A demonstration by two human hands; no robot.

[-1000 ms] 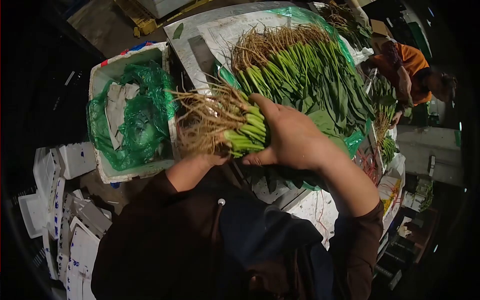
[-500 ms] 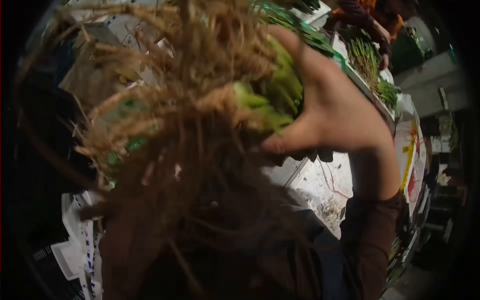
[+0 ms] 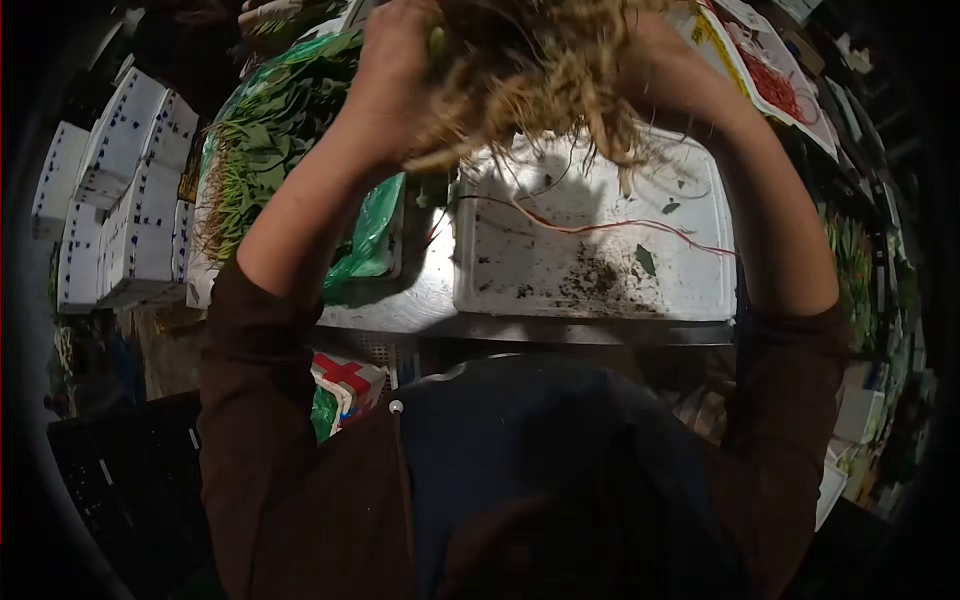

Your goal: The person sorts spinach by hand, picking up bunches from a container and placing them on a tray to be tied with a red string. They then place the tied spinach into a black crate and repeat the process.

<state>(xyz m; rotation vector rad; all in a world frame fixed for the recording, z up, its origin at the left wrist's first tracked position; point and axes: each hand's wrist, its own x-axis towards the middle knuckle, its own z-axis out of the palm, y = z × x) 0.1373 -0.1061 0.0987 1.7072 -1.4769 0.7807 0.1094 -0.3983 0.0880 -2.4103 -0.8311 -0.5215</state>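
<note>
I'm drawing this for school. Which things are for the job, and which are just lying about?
Seem part of the job:
rooty bunch, held between left hand and right hand
white tray nearby
leafy greens on the left

Seem just lying about:
stacked white boxes
black crate

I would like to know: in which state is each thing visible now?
Left hand: raised, fingertips unseen
Right hand: raised, fingertips unseen
Root bunch: held up between them
White tray: dirty, with leaf scraps
Red string: lying across the tray
Leafy greens: laid out
White boxes: stacked
</note>
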